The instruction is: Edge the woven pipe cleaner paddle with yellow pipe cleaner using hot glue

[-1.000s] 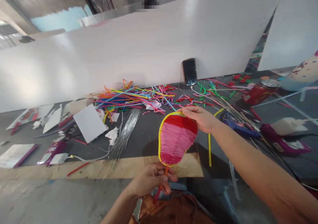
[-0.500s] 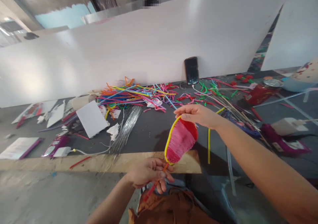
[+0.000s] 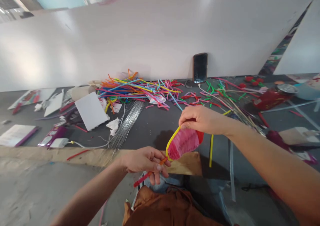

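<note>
A pink and red pipe-cleaner shape (image 3: pixel 183 144), fan-like with a yellow edge, hangs in the air between my hands above the table's near edge. Its thin orange and red stem (image 3: pixel 143 178) points down to the left. My left hand (image 3: pixel 147 162) is closed lightly round that stem, just below the yellow edge. At the top of the shape, my right hand (image 3: pixel 197 119) pinches the yellow edge between thumb and fingers. Those fingers hide part of the upper rim.
Loose coloured pipe cleaners (image 3: pixel 140 90) lie in a heap beside a bundle of thin wires (image 3: pixel 128 122). A phone (image 3: pixel 200 67) leans on the white panel (image 3: pixel 140 35). To the right lies a red can (image 3: pixel 275 95); at left are a white card (image 3: pixel 90 110) and purple packet (image 3: pixel 52 136).
The shape has tilted further right, and its stem now lies flatter. My left hand has shifted slightly left and up; my right hand still grips the upper edge. The camera view has shifted.
</note>
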`<state>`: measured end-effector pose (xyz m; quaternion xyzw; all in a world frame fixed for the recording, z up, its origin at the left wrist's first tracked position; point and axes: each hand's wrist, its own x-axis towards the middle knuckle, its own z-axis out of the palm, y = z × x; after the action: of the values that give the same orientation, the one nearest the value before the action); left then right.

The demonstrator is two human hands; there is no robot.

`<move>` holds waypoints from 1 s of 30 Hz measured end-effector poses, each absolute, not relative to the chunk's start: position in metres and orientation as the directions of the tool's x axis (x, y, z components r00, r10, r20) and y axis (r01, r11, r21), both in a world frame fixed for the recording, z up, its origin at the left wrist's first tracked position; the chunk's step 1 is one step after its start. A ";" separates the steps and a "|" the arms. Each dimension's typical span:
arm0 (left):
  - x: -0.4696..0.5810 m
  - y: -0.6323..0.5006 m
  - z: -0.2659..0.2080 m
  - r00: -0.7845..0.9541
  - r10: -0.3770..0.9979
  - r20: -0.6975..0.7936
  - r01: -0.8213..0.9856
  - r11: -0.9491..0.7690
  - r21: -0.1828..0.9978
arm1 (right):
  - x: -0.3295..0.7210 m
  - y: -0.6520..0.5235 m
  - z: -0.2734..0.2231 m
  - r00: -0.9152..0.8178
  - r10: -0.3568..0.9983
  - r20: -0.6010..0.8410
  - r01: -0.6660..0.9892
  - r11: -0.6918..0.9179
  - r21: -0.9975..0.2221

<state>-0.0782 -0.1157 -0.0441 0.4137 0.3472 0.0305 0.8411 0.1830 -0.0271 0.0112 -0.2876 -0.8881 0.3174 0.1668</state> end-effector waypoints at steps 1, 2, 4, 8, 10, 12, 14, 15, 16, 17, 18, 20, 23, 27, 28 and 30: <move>-0.079 -0.115 -0.043 0.755 0.341 -0.561 0.238 0.654 0.718 | 0.181 -0.027 0.011 -0.781 0.606 0.148 0.396 0.666 -0.632; -0.080 -0.114 -0.041 0.750 0.348 -0.562 0.240 0.649 0.722 | 0.180 -0.027 0.012 -0.783 0.595 0.182 0.387 0.695 -0.607; -0.083 -0.112 -0.034 0.726 0.386 -0.569 0.242 0.630 0.738 | 0.181 -0.027 0.018 -0.774 0.574 0.267 0.366 0.750 -0.551; -0.094 -0.115 -0.013 0.576 0.575 -0.582 0.325 0.492 0.808 | 0.201 -0.032 0.029 -0.587 0.675 0.447 0.492 0.736 -0.466; -0.098 -0.121 -0.010 0.468 0.706 -0.531 0.441 0.334 0.833 | 0.219 -0.038 0.025 -0.407 0.803 0.436 0.653 0.589 -0.476; -0.100 -0.129 -0.016 0.374 0.816 -0.441 0.619 0.135 0.774 | 0.237 -0.047 0.010 -0.249 0.920 0.302 0.804 0.370 -0.466; -0.098 -0.136 -0.029 0.310 0.894 -0.322 0.794 -0.058 0.605 | 0.251 -0.059 -0.012 -0.167 0.983 0.082 0.920 0.185 -0.346; -0.097 -0.140 -0.036 0.277 0.922 -0.271 0.859 -0.111 0.499 | 0.256 -0.065 -0.024 -0.137 0.991 -0.012 0.955 0.129 -0.268; -0.094 -0.142 -0.043 0.256 0.936 -0.241 0.900 -0.139 0.414 | 0.259 -0.071 -0.036 -0.104 0.991 -0.079 0.975 0.086 -0.203; -0.092 -0.145 -0.049 0.229 0.945 -0.234 0.928 -0.140 0.346 | 0.260 -0.076 -0.046 -0.070 0.989 -0.130 0.989 0.052 -0.140; -0.089 -0.148 -0.053 0.201 0.949 -0.243 0.948 -0.126 0.292 | 0.260 -0.080 -0.054 -0.042 0.984 -0.171 0.995 0.027 -0.091; -0.085 -0.153 -0.057 0.179 0.951 -0.252 0.967 -0.123 0.224 | 0.257 -0.086 -0.064 0.016 0.974 -0.224 0.999 -0.023 -0.026; -0.083 -0.160 -0.055 0.223 0.948 -0.227 0.967 -0.186 0.175 | 0.250 -0.086 -0.069 0.094 0.961 -0.260 0.996 -0.093 0.014; -0.089 -0.164 -0.055 0.267 0.957 -0.116 0.956 -0.248 0.156 | 0.243 -0.079 -0.070 0.162 0.953 -0.255 0.987 -0.162 0.021; -0.091 -0.163 -0.057 0.282 0.956 -0.076 0.949 -0.266 0.171 | 0.242 -0.078 -0.071 0.165 0.953 -0.253 0.986 -0.167 0.014; -0.094 -0.160 -0.063 0.331 0.944 0.006 0.921 -0.324 0.217 | 0.242 -0.077 -0.070 0.157 0.955 -0.252 0.987 -0.162 0.001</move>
<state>-0.0942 -0.1602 -0.0628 0.8110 0.5747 0.0655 0.0875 0.2423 -0.0770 -0.0699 -0.7561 -0.6420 0.0965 -0.0824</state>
